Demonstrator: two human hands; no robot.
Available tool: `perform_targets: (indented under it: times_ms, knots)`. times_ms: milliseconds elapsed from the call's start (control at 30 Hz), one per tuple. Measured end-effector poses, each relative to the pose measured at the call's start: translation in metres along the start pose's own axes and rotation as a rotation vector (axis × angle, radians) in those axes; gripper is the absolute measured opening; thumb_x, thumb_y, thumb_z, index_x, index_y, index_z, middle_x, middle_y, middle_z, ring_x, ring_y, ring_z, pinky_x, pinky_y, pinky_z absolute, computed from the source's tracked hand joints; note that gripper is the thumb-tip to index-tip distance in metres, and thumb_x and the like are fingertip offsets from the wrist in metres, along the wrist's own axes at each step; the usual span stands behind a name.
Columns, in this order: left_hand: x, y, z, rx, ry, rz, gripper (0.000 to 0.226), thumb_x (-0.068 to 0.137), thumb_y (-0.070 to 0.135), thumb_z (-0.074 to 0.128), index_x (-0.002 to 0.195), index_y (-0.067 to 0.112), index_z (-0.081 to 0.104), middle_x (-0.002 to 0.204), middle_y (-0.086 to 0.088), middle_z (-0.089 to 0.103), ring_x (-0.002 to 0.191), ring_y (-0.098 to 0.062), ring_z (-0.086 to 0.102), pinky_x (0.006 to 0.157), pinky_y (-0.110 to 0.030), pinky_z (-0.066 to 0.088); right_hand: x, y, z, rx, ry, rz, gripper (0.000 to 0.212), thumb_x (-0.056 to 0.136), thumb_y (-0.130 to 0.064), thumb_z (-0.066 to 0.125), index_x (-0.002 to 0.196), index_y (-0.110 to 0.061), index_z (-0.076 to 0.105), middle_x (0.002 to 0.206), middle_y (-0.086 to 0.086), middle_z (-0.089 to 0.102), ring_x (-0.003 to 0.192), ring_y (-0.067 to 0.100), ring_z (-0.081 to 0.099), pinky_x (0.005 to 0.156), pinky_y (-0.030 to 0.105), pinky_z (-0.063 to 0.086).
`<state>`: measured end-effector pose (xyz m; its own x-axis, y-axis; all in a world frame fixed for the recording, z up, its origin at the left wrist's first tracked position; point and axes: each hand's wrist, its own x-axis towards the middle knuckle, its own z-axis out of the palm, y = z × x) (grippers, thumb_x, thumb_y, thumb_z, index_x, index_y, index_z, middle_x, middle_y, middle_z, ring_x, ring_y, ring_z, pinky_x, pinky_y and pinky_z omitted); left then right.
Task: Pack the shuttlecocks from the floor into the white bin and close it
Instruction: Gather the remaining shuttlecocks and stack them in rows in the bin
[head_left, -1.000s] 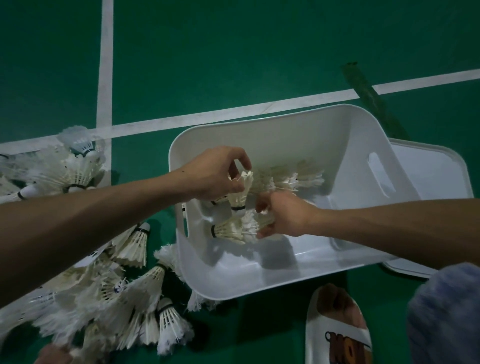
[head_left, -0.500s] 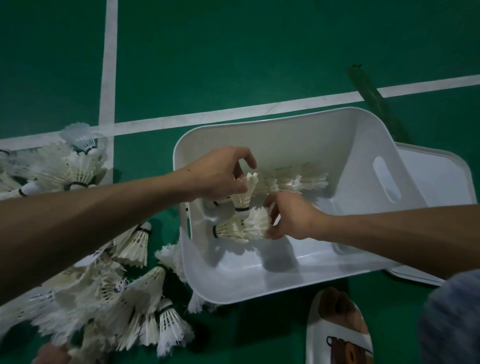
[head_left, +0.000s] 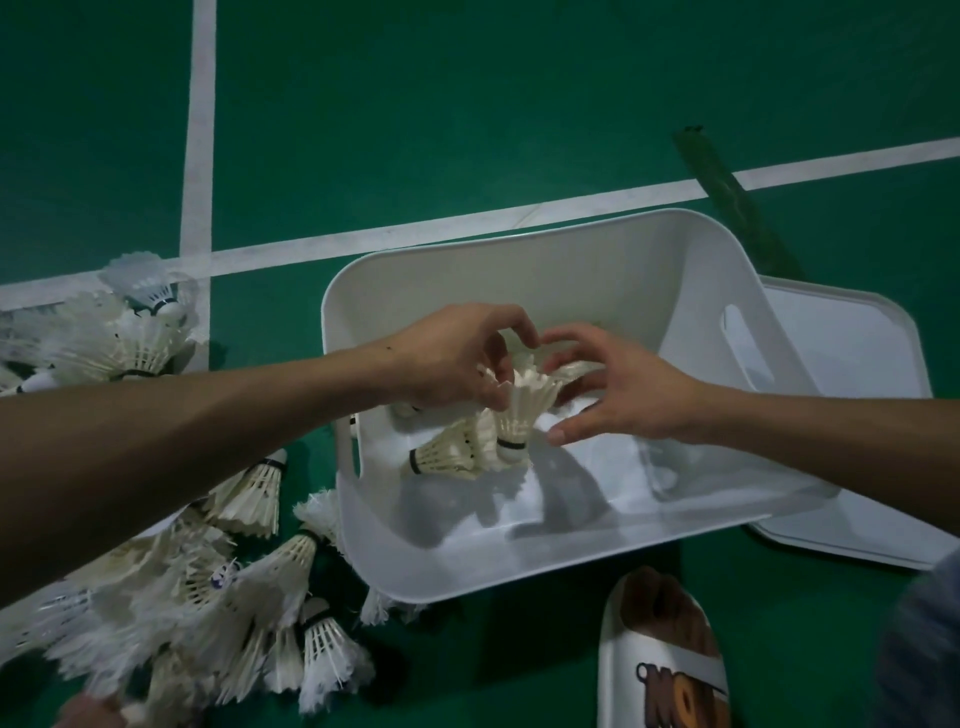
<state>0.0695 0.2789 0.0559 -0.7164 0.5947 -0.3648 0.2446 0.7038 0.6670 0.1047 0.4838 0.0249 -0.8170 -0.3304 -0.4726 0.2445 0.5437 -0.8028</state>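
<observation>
White feathers, thin and ribbed, form the cone skirt of the shuttlecock (head_left: 521, 410) that the left hand (head_left: 457, 358) holds inside the bin (head_left: 519, 569). Its fingers (head_left: 485, 387) are curled and pinch the skirt's upper rim, cork end down. The right hand (head_left: 623, 387) hangs just beside it, fingers spread and relaxed, holding nothing; whether its thumb touches the cork cannot be told. A second shuttlecock (head_left: 447, 457) lies on its side against the held one, and a few more show behind the hands.

These should weigh almost nothing, but the feathers look brittle and would likely bend or snap under a squeeze. The rounded cork below the black band is the firm part and the safer place to grip; otherwise a loose pinch round the skirt should do.

The bin is smooth, hard plastic with rounded corners and a slot handle, and probably slippery. Its flat lid (head_left: 852, 358) lies on the green floor (head_left: 467, 130) at the right, partly under the bin. The pile (head_left: 218, 577) of frayed shuttlecocks waits left of the bin.
</observation>
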Motion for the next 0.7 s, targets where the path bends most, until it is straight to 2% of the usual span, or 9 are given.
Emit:
perform_targets:
  times_ms: [100, 200, 267, 333, 433, 533, 600, 700]
  knots:
    - [0.001, 0.006, 0.008, -0.072, -0.043, 0.079, 0.048, 0.073, 0.014, 0.08, 0.115, 0.023, 0.056, 0.087, 0.009, 0.067, 0.084, -0.009, 0.066, 0.084, -0.031, 0.054, 0.001, -0.004, 0.002, -0.049, -0.02, -0.071, 0.09, 0.05, -0.028, 0.093, 0.128, -0.033, 0.048, 0.117, -0.006, 0.063, 0.107, 0.006, 0.061, 0.089, 0.028, 0.053]
    - [0.004, 0.004, 0.014, -0.069, 0.015, 0.121, 0.049, 0.073, 0.015, 0.08, 0.116, 0.02, 0.056, 0.105, 0.004, 0.063, 0.096, -0.011, 0.063, 0.083, -0.029, 0.055, 0.003, -0.006, 0.0, -0.176, -0.02, -0.108, 0.072, 0.058, -0.02, 0.091, 0.119, -0.028, 0.053, 0.106, -0.01, 0.064, 0.093, 0.002, 0.062, 0.079, 0.018, 0.052]
    - [0.005, 0.0, 0.012, -0.015, 0.083, 0.094, 0.043, 0.073, 0.017, 0.08, 0.108, 0.021, 0.056, 0.108, 0.003, 0.06, 0.095, -0.013, 0.061, 0.079, -0.029, 0.053, 0.003, -0.002, -0.006, -0.232, -0.024, -0.055, 0.076, 0.062, -0.016, 0.089, 0.123, -0.032, 0.047, 0.104, -0.011, 0.056, 0.084, 0.001, 0.057, 0.068, 0.01, 0.047]
    - [0.007, -0.006, 0.011, 0.091, 0.064, 0.017, 0.039, 0.074, 0.018, 0.079, 0.105, 0.021, 0.056, 0.104, 0.002, 0.061, 0.087, -0.014, 0.06, 0.072, -0.027, 0.051, 0.003, 0.007, -0.011, -0.278, -0.025, 0.0, 0.074, 0.064, -0.012, 0.085, 0.125, -0.034, 0.049, 0.101, -0.011, 0.053, 0.078, 0.003, 0.055, 0.064, 0.012, 0.045]
    - [0.008, -0.019, 0.017, 0.301, -0.121, -0.086, 0.045, 0.075, 0.019, 0.078, 0.112, 0.02, 0.054, 0.1, 0.002, 0.06, 0.077, -0.013, 0.052, 0.061, -0.023, 0.044, 0.003, 0.016, -0.015, -0.393, -0.002, 0.069, 0.059, 0.065, -0.015, 0.082, 0.116, -0.033, 0.058, 0.102, -0.003, 0.061, 0.081, 0.014, 0.061, 0.07, 0.026, 0.051]
    - [0.011, -0.026, 0.028, 0.471, -0.27, -0.107, 0.053, 0.071, 0.026, 0.081, 0.114, 0.021, 0.05, 0.097, 0.002, 0.057, 0.081, -0.019, 0.051, 0.072, -0.032, 0.048, 0.003, 0.019, -0.009, -0.529, 0.046, 0.101, 0.055, 0.068, -0.026, 0.084, 0.117, -0.025, 0.06, 0.101, -0.004, 0.061, 0.085, 0.016, 0.06, 0.074, 0.026, 0.049]
    - [0.015, -0.028, 0.03, 0.547, -0.303, -0.105, 0.057, 0.071, 0.028, 0.081, 0.117, 0.019, 0.049, 0.095, 0.003, 0.053, 0.084, -0.018, 0.048, 0.073, -0.031, 0.045, 0.005, 0.021, -0.002, -0.571, 0.069, 0.104, 0.061, 0.068, -0.033, 0.084, 0.121, -0.021, 0.057, 0.106, -0.001, 0.062, 0.088, 0.016, 0.057, 0.074, 0.025, 0.044]
    - [0.021, -0.031, 0.032, 0.587, -0.335, -0.106, 0.059, 0.071, 0.027, 0.081, 0.12, 0.018, 0.049, 0.107, -0.002, 0.058, 0.089, -0.019, 0.051, 0.077, -0.033, 0.047, 0.01, 0.022, 0.012, -0.584, 0.046, 0.105, 0.068, 0.066, -0.039, 0.085, 0.123, -0.018, 0.053, 0.113, 0.001, 0.061, 0.097, 0.018, 0.057, 0.078, 0.026, 0.044]
